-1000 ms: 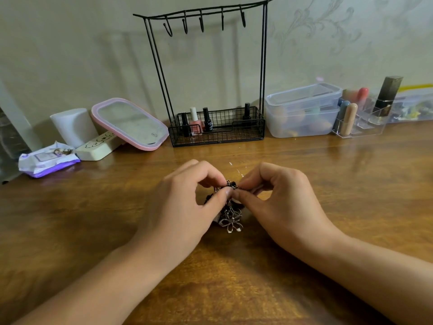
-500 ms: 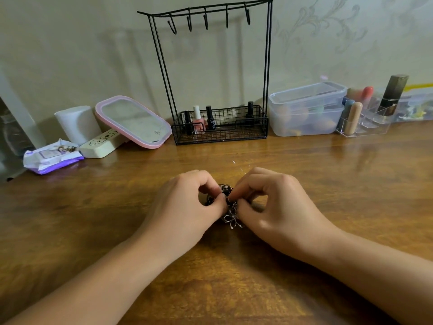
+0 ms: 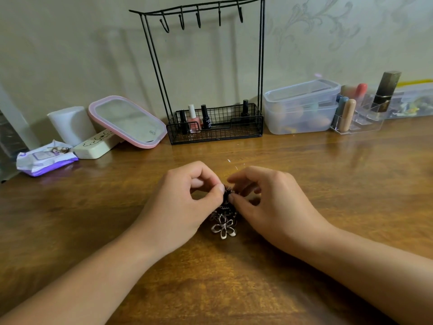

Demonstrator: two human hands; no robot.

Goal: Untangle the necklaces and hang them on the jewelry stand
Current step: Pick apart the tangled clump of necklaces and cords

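A dark tangle of necklaces [image 3: 225, 207] with a silver flower pendant [image 3: 223, 227] lies on the wooden table [image 3: 328, 184], between my two hands. My left hand [image 3: 180, 202] pinches the top of the tangle from the left with thumb and forefinger. From the right, my right hand [image 3: 267, 200] pinches the same spot with its fingertips. Most of the chains are hidden under my fingers. The black wire jewelry stand [image 3: 203, 15] rises at the back against the wall, its several hooks bare.
The stand's wire basket [image 3: 218, 134] holds nail polish bottles. Left of it lie a pink-rimmed mirror [image 3: 127, 121], a white cup [image 3: 70, 124] and a wipes pack [image 3: 44, 158]. A clear plastic box [image 3: 302, 106] and a cosmetics organizer [image 3: 358, 111] stand at the right.
Both hands have stayed on the tangle and shifted their pinch slightly. The flower pendant now lies more exposed below the fingers.
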